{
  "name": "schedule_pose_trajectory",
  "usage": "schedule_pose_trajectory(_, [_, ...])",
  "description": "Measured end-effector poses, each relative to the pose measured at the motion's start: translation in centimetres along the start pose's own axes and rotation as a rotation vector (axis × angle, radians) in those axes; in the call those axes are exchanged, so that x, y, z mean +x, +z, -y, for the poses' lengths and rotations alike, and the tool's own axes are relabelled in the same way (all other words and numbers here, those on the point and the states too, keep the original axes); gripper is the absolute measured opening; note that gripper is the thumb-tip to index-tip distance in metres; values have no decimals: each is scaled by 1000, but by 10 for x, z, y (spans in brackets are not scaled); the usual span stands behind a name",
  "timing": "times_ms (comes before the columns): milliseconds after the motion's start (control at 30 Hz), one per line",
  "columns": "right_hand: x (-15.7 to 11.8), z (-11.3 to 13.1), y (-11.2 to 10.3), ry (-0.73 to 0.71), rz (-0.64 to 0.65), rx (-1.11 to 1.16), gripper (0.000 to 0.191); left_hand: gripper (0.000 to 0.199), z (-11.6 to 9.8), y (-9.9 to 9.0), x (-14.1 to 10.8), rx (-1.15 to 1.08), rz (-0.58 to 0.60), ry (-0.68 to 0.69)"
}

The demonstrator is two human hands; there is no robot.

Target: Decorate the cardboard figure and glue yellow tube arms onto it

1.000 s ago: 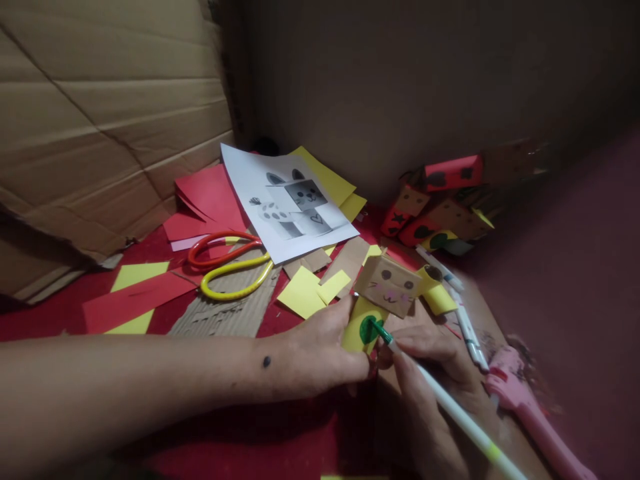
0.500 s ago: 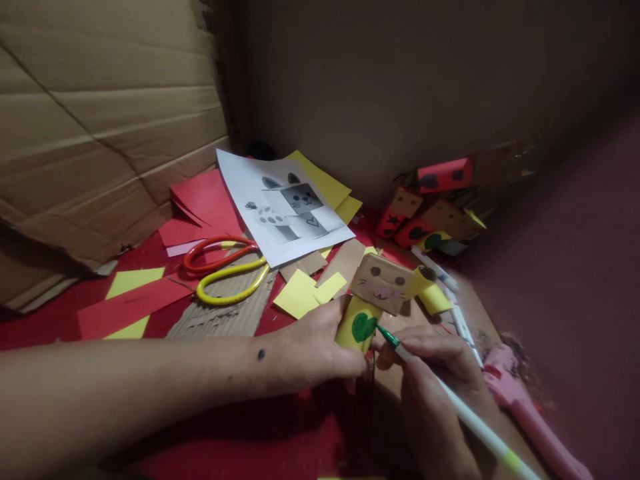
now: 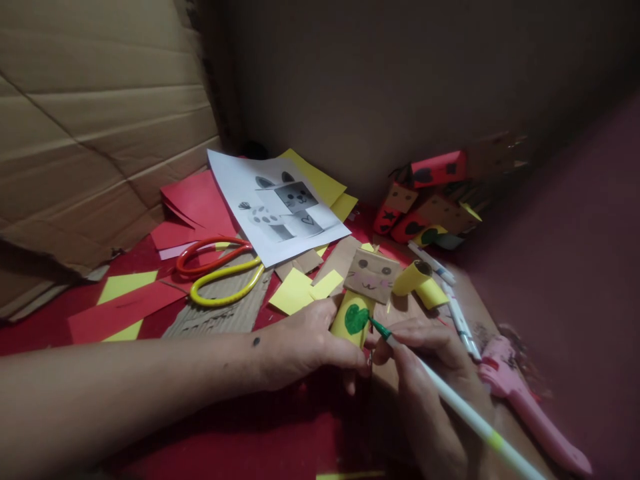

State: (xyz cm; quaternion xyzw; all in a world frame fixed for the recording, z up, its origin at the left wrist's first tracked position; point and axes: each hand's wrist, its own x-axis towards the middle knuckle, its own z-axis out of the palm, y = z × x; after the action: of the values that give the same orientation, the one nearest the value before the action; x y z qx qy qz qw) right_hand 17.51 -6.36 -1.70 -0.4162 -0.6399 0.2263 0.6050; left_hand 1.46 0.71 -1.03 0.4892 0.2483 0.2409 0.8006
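Observation:
My left hand (image 3: 305, 343) is wrapped round the yellow body of a small paper figure (image 3: 350, 320). The figure has a brown cardboard head (image 3: 371, 277) with a drawn face, and a green heart (image 3: 357, 319) on its front. Between the fingers of my right hand (image 3: 425, 373) is a white marker (image 3: 457, 403), its green tip at the heart's right edge. A rolled yellow paper piece (image 3: 431, 292) lies just beyond my right hand.
Scissors (image 3: 227, 293) and a printed sheet (image 3: 280, 220) lie at centre left among red paper (image 3: 200, 200) and yellow scraps (image 3: 293, 291). Finished-looking figures (image 3: 437, 170), white markers (image 3: 461, 320) and a pink glue gun (image 3: 525, 407) are on the right. Cardboard (image 3: 110, 120) stands at left.
The figure has turned slightly more upright and shifted a little left with both hands. The marker tip remains by the heart's right side. The whole view has shifted slightly.

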Motion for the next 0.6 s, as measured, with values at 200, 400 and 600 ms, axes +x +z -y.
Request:
schedule_pose_trajectory(200, [1, 0, 3, -29, -31, -91, 15, 16, 1, 0, 1, -5, 7, -7])
schedule_pose_trajectory(400, [1, 2, 2, 11, -11, -131, 11, 17, 3, -1, 0, 10, 6, -5])
schedule_pose_trajectory(600, [1, 2, 1, 36, -14, -103, 12, 14, 0, 1, -2, 42, -9, -13])
